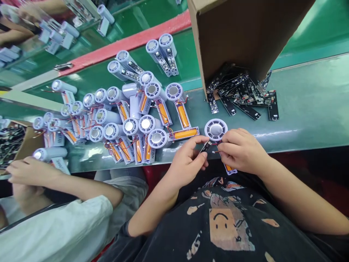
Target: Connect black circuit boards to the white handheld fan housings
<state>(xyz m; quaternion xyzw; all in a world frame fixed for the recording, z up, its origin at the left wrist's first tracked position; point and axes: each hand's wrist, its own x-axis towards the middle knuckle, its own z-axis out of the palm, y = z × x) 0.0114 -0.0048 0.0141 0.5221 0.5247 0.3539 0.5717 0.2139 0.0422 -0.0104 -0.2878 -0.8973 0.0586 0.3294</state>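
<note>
My left hand (188, 158) pinches a small black circuit board (205, 147) between thumb and fingers. My right hand (241, 151) sits just to the right of it, its fingertips on thin red wires (215, 144) that run to the board. These wires lead from a white round fan unit with a silver hub (216, 130), which lies just above my hands. Below my right hand, an orange battery on a white card (229, 169) sticks out, partly hidden by the hand.
A tipped cardboard box (245, 32) spills black circuit boards (242, 96) onto the green-grey belt (300, 109). Many fan units with orange batteries (122, 116) lie left of my hands. A co-worker's hand (32, 171) and white sleeve (54, 218) are at the left.
</note>
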